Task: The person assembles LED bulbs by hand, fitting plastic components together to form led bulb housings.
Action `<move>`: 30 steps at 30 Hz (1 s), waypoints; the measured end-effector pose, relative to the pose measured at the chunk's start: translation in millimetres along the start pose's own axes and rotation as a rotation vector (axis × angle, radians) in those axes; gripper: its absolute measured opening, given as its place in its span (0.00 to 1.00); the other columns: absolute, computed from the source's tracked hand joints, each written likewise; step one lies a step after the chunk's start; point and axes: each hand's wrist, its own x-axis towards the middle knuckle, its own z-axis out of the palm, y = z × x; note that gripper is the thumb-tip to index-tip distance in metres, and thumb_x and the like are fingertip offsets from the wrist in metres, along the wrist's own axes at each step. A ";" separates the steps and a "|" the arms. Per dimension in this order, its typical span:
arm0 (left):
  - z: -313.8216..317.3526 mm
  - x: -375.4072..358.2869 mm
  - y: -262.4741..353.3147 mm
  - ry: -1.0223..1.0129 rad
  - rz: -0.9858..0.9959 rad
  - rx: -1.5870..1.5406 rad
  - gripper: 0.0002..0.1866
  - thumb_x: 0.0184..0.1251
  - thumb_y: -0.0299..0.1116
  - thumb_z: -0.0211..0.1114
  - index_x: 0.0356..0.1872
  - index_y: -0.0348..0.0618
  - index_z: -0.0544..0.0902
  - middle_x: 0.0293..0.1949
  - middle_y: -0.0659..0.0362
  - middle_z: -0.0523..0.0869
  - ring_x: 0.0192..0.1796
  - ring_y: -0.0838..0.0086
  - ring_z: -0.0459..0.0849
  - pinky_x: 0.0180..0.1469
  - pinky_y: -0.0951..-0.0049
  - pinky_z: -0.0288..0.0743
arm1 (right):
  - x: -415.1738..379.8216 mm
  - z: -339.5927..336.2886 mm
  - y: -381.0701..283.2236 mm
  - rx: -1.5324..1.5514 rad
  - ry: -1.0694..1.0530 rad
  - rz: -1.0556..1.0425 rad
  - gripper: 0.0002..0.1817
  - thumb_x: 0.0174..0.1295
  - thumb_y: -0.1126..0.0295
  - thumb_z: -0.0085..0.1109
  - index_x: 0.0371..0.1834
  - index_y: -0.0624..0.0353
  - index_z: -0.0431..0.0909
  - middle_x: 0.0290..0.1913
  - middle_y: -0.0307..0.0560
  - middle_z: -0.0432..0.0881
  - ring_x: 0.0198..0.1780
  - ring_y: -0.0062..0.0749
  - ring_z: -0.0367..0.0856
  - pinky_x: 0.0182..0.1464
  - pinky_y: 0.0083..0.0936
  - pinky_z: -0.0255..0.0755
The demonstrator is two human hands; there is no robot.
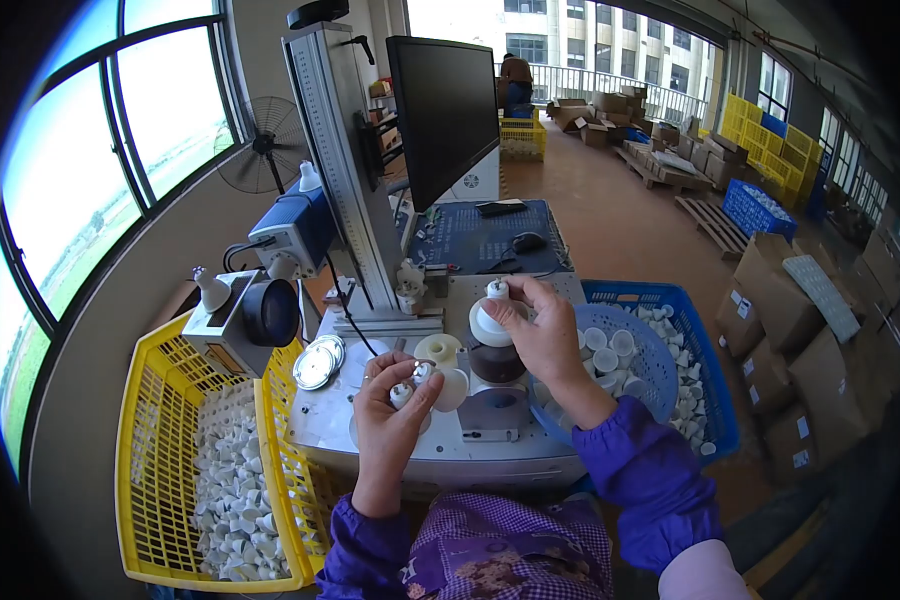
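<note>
One white plug-ended piece (497, 290), pinched by the right hand (550, 340) above a dark round fixture (497, 366), could be tipped by an off-centre release, while two similar pieces (401, 395), pinched together by the left hand (388, 430), could be dropped through a loosened grip.

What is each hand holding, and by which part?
The right hand holds a white flared piece by its narrow end. The left hand holds two similar pieces near their narrow ends; exact contact is partly hidden.
</note>
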 end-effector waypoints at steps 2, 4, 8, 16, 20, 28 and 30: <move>3.4 -5.0 0.6 -0.007 -0.007 -0.002 0.12 0.53 0.29 0.72 0.37 0.33 0.84 0.44 0.58 0.76 0.47 0.75 0.74 0.50 0.78 0.67 | -2.8 1.9 -5.8 -0.034 0.028 -0.017 0.16 0.53 0.61 0.69 0.39 0.62 0.81 0.36 0.51 0.82 0.37 0.37 0.82 0.42 0.29 0.74; 4.6 -9.7 0.2 -0.016 -0.002 0.016 0.10 0.54 0.27 0.71 0.36 0.33 0.84 0.44 0.58 0.77 0.47 0.74 0.74 0.52 0.77 0.65 | -4.2 2.7 -7.1 -0.062 0.056 -0.027 0.16 0.53 0.61 0.69 0.39 0.62 0.81 0.37 0.51 0.82 0.37 0.37 0.82 0.42 0.29 0.74; 3.2 -14.5 -6.8 -0.025 -0.029 -0.011 0.10 0.54 0.27 0.71 0.37 0.34 0.85 0.44 0.58 0.77 0.46 0.75 0.73 0.51 0.77 0.65 | -4.4 1.1 -7.0 -0.047 0.037 -0.016 0.17 0.54 0.60 0.68 0.40 0.61 0.81 0.39 0.51 0.81 0.39 0.37 0.81 0.43 0.29 0.74; 4.0 -20.1 -13.5 -0.085 -0.044 0.041 0.13 0.54 0.30 0.73 0.37 0.33 0.83 0.45 0.56 0.76 0.47 0.74 0.75 0.48 0.76 0.70 | -0.2 -4.2 2.1 -0.026 -0.049 0.033 0.18 0.56 0.59 0.67 0.42 0.61 0.80 0.41 0.50 0.80 0.44 0.36 0.80 0.47 0.30 0.72; 0.4 -26.5 -22.0 -0.085 -0.039 0.027 0.12 0.53 0.29 0.72 0.37 0.34 0.83 0.45 0.56 0.77 0.45 0.75 0.75 0.48 0.77 0.69 | -0.5 -30.5 12.9 0.115 -0.110 0.034 0.21 0.58 0.56 0.65 0.46 0.61 0.77 0.50 0.50 0.78 0.46 0.32 0.78 0.46 0.28 0.72; -4.9 -52.2 -35.1 -0.079 -0.217 -0.069 0.08 0.54 0.24 0.69 0.36 0.36 0.83 0.42 0.58 0.79 0.43 0.76 0.74 0.48 0.76 0.66 | -46.7 -144.7 81.8 -0.560 -0.555 0.406 0.10 0.56 0.69 0.62 0.39 0.61 0.81 0.31 0.46 0.83 0.33 0.30 0.81 0.36 0.27 0.73; -2.5 -56.7 -33.5 -0.096 -0.244 -0.098 0.08 0.54 0.23 0.69 0.35 0.36 0.83 0.42 0.59 0.79 0.43 0.76 0.74 0.49 0.76 0.66 | -62.4 -157.1 86.9 -0.606 -0.683 0.445 0.10 0.53 0.70 0.63 0.38 0.60 0.82 0.31 0.47 0.83 0.33 0.31 0.81 0.36 0.27 0.73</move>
